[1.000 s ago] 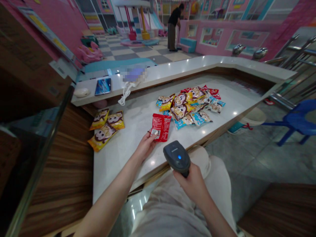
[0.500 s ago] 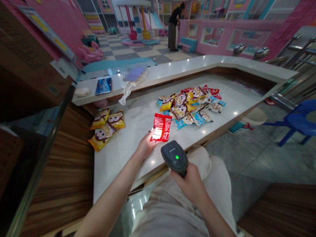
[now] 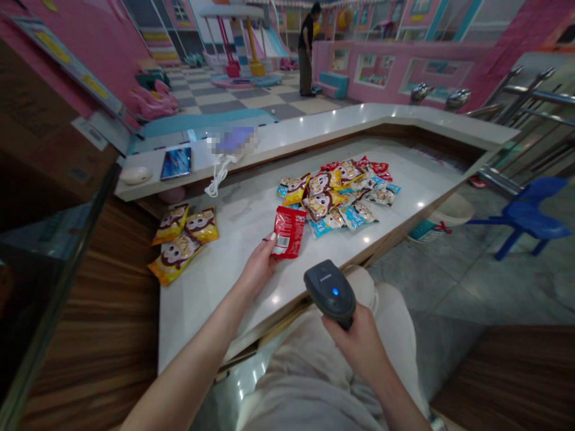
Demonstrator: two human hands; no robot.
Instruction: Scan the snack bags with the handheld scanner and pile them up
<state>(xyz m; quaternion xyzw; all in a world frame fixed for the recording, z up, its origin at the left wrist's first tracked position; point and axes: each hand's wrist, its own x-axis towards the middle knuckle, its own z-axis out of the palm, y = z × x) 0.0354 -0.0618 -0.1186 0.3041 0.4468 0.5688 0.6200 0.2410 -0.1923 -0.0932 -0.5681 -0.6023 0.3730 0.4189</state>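
Pinching a red snack packet (image 3: pixel 293 227) by its left edge in the left hand (image 3: pixel 260 262), with the thumb laid on the front just beside a printed barcode (image 3: pixel 283 241) and with the other fingers mostly tucked behind. Turned with the barcode side up. Held over the near middle of a white counter (image 3: pixel 242 227), just in front of a heap of other packets; hard to say from this angle whether resting on the surface or raised slightly above it.

Gripping by its handle, with the right hand (image 3: pixel 357 335), a dark grey handheld barcode scanner (image 3: pixel 329 288). Pointing the scanner's head toward the red packet from the lower right, apart from it, near the counter's front edge and above pale trousers (image 3: pixel 305 377). Showing a small blue light on the scanner's top.

Facing, beyond the held packet, a loose heap of yellow monkey-print packets (image 3: pixel 321 205), blue-and-white packets (image 3: pixel 357 216) and, at the back, more red packets (image 3: pixel 378 169). Having three further yellow packets (image 3: pixel 177 251) off to the left, overlapping near the counter's end.

Facing also, on the raised ledge (image 3: pixel 291 133) behind, a smartphone (image 3: pixel 176 163), a rounded white object (image 3: pixel 136 175) at the left end and a white cable (image 3: pixel 218 179) drooping over the front. Looking past the ledge toward a person (image 3: pixel 306 54) in a dark top, standing with head bowed on a checkered floor (image 3: pixel 188 90).
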